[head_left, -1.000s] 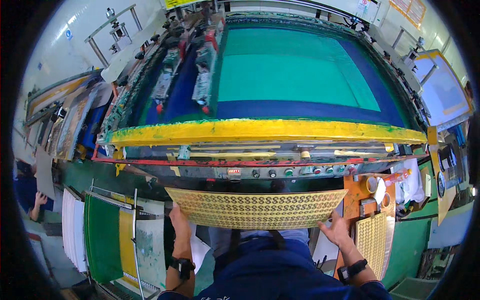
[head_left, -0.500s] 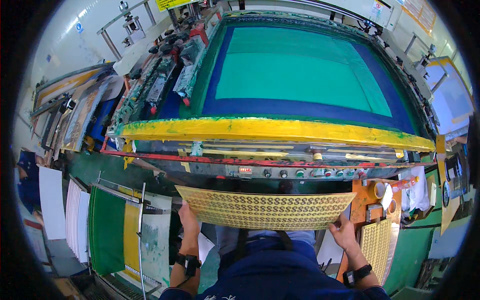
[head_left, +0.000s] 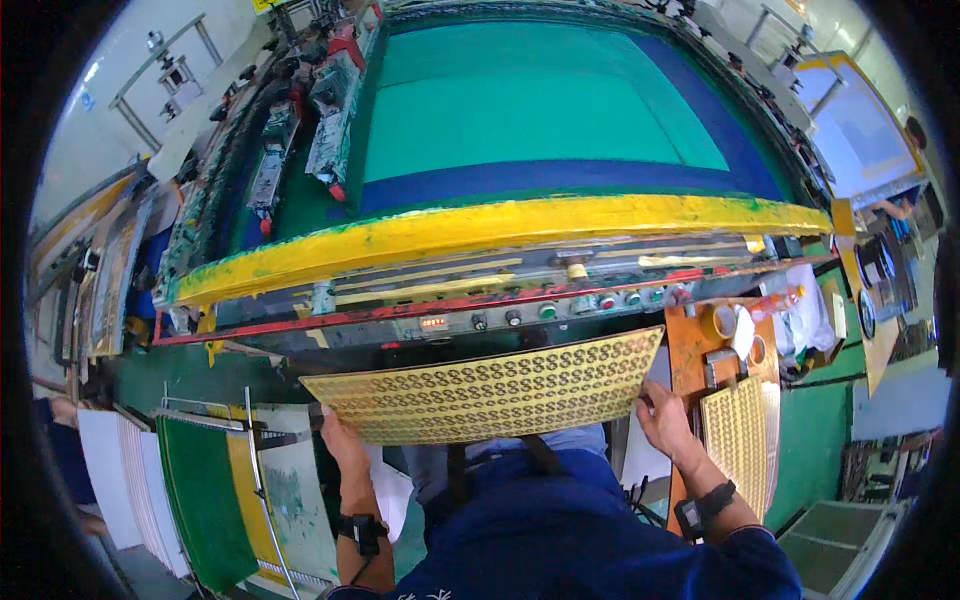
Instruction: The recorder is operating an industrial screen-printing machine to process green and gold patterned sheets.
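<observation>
Between my hands, in front of my body, I hold a large thin yellow panel [head_left: 490,385] with rows of dark ring-like marks. My left hand [head_left: 345,443] grips its lower left corner, fingers partly hidden by the sheet. At the right edge, my right hand [head_left: 664,420] pinches it lower down, thumb at the near side. The panel is tilted, its right end higher than its left. Beyond it stands a screen-printing machine with a green mesh screen [head_left: 540,110] in a frame whose front bar [head_left: 500,226] is covered in yellow tape.
At right, an orange table [head_left: 690,350] bears a tape roll [head_left: 717,321], a bottle [head_left: 778,301] and a stack of similar yellow panels [head_left: 735,430]. To the left stands a rack with green panels [head_left: 205,500] and a metal rail [head_left: 258,480]. A person's arm [head_left: 65,410] shows at far left.
The view has turned, so the machine sits further left and higher. The panel stays in both hands and now slants, its right end raised.
</observation>
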The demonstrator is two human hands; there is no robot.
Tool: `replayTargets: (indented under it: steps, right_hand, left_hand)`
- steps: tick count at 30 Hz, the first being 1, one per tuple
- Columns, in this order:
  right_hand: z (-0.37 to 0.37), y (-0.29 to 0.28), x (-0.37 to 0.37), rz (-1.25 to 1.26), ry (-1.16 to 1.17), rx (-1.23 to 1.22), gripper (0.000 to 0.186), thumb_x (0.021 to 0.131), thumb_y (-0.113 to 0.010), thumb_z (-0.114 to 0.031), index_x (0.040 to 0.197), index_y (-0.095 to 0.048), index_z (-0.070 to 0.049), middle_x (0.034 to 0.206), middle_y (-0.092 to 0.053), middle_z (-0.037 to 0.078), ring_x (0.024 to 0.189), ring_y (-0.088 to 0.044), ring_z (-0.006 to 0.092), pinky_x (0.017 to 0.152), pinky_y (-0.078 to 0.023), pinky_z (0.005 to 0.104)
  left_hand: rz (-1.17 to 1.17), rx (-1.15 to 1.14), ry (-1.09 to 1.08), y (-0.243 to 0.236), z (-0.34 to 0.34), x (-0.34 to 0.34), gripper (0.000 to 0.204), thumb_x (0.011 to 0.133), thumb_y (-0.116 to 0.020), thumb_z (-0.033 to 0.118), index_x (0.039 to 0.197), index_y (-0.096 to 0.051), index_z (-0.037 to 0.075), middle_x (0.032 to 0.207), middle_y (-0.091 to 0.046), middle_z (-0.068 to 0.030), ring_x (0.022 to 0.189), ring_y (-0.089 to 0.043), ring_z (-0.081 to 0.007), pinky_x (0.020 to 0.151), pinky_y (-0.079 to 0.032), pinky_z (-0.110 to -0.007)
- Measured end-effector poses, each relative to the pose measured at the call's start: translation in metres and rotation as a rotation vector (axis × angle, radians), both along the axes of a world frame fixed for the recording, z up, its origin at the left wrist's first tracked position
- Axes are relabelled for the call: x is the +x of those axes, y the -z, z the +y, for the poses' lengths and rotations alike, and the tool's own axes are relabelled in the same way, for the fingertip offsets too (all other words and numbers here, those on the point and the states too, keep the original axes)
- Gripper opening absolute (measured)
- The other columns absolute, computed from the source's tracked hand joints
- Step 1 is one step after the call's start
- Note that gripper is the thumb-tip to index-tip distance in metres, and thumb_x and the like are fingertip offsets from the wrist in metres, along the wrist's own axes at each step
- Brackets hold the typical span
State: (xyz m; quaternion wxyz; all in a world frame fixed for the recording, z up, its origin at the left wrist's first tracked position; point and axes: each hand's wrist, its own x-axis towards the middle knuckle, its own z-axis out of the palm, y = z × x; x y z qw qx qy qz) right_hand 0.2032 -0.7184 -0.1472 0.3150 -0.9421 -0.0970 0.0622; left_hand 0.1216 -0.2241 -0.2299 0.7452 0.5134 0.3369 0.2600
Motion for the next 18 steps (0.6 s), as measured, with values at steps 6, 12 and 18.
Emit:
replayTargets:
  steps: [6,12,18]
  right_hand:
    - [0.005,-0.006,0.004,0.062,0.016,-0.004,0.034,0.082,-0.057,-0.006,0.113,-0.053,0.006,0.091,-0.060,0.027,0.082,-0.060,0.0432,0.072,-0.049,0.0457]
    - [0.010,-0.003,0.008,0.011,0.038,0.025,0.042,0.081,-0.059,-0.008,0.119,-0.049,0.005,0.096,-0.060,0.030,0.087,-0.059,0.0452,0.076,-0.050,0.0459]
    - [0.017,-0.006,0.012,0.054,0.048,0.011,0.050,0.079,-0.061,-0.011,0.125,-0.046,0.004,0.100,-0.061,0.028,0.090,-0.060,0.0440,0.079,-0.051,0.0450]
  left_hand:
    - [-0.032,-0.017,0.045,0.005,0.001,0.004,0.047,0.098,-0.045,0.040,0.117,-0.054,-0.002,0.112,-0.060,-0.0094,0.100,-0.057,-0.0188,0.088,-0.043,-0.034]
    - [0.012,-0.029,0.086,0.000,0.000,0.010,0.043,0.099,-0.043,0.035,0.124,-0.050,0.001,0.118,-0.057,-0.0092,0.104,-0.057,-0.0217,0.085,-0.047,-0.035]
    - [0.061,-0.051,0.022,-0.006,-0.002,0.010,0.046,0.097,-0.047,0.039,0.121,-0.051,-0.001,0.114,-0.059,-0.0095,0.100,-0.058,-0.0200,0.083,-0.047,-0.034]
